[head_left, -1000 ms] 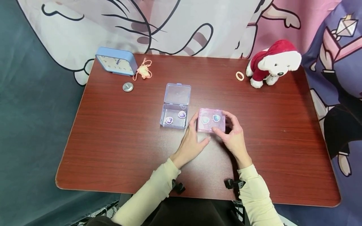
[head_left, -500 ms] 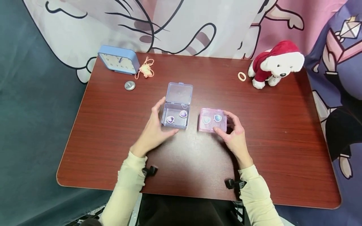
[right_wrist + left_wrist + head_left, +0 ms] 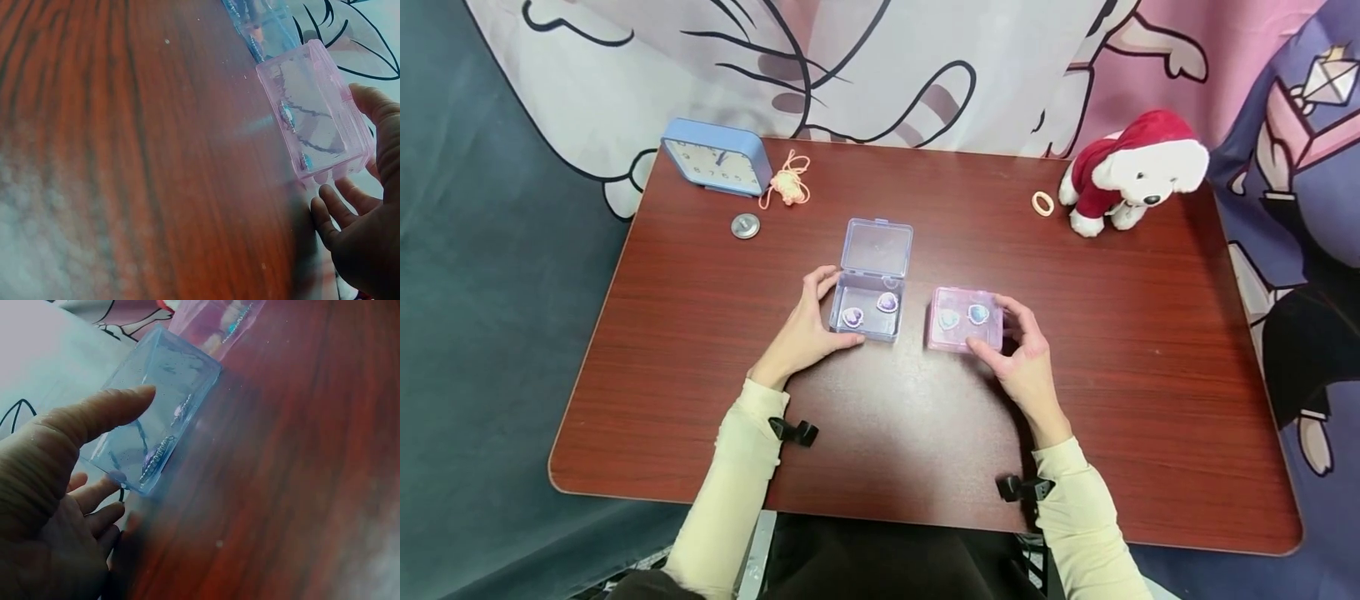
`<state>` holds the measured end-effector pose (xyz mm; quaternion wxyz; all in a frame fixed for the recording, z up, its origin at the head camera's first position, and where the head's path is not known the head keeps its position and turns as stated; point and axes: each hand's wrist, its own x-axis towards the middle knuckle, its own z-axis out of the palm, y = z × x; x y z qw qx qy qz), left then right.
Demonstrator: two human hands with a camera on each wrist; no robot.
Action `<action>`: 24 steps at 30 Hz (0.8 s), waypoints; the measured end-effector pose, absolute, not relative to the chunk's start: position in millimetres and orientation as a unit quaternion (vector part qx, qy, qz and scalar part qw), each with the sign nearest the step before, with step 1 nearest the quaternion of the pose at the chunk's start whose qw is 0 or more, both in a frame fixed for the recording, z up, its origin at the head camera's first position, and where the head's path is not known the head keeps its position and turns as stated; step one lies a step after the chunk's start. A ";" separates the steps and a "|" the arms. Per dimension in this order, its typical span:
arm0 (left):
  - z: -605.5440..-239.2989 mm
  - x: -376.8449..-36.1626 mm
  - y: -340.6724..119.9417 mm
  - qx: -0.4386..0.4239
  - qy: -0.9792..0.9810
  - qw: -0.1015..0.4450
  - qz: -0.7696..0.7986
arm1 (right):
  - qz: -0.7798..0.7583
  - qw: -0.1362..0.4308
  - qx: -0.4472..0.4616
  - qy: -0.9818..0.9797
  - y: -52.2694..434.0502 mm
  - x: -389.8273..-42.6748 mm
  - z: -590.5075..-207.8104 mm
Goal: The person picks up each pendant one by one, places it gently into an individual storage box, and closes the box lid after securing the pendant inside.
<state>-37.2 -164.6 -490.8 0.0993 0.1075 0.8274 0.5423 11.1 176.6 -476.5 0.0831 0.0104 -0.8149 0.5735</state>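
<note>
A clear blue plastic box (image 3: 867, 328) lies on the table with its hinged lid (image 3: 877, 248) tipped back. Two purple heart-shaped trinkets (image 3: 853, 317) rest inside. My left hand (image 3: 797, 333) holds it from the left, thumb along the front wall and fingers at the rear left corner. To its right is a closed pink plastic box (image 3: 962, 329) with two bluish heart-shaped trinkets (image 3: 977, 314) in it. My right hand (image 3: 1026, 358) grips this one, thumb at the front and fingers round the right side. A narrow gap separates the boxes.
At the back left stand a blue clock (image 3: 715, 158), a peach-coloured corded trinket (image 3: 788, 183) and a round metal piece (image 3: 745, 226). A cream ring (image 3: 1042, 203) and a white plush dog (image 3: 1138, 171) in red sit at the back right of the wooden table (image 3: 1150, 375).
My left hand has moved from between the two boxes to the left side of the blue box and closed in on it. The right hand stays at the pink box.
</note>
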 end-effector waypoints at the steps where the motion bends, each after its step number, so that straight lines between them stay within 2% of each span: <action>1: -491.1 -37.5 -164.3 0.106 0.829 0.098 0.541 | 0.572 0.084 0.010 -0.816 178.9 9.9 -482.2; 4: -491.4 -37.4 -163.4 0.104 0.832 0.096 0.536 | 0.561 0.080 0.011 -0.824 182.4 8.4 -487.5; 10: -491.9 -36.2 -162.8 0.106 0.837 0.090 0.530 | 0.483 0.069 0.029 -0.872 183.8 7.3 -473.3; 18: -491.2 -34.4 -163.2 0.102 0.832 0.090 0.538 | 0.448 0.156 0.071 -0.878 158.7 -19.7 -442.7; 21: -490.8 -33.9 -163.4 0.103 0.829 0.090 0.542 | 0.471 0.124 0.073 -0.870 139.2 -39.3 -429.7; 24: -491.7 -34.0 -163.2 0.106 0.827 0.093 0.545 | 0.517 0.032 0.047 -0.854 119.2 -61.7 -422.2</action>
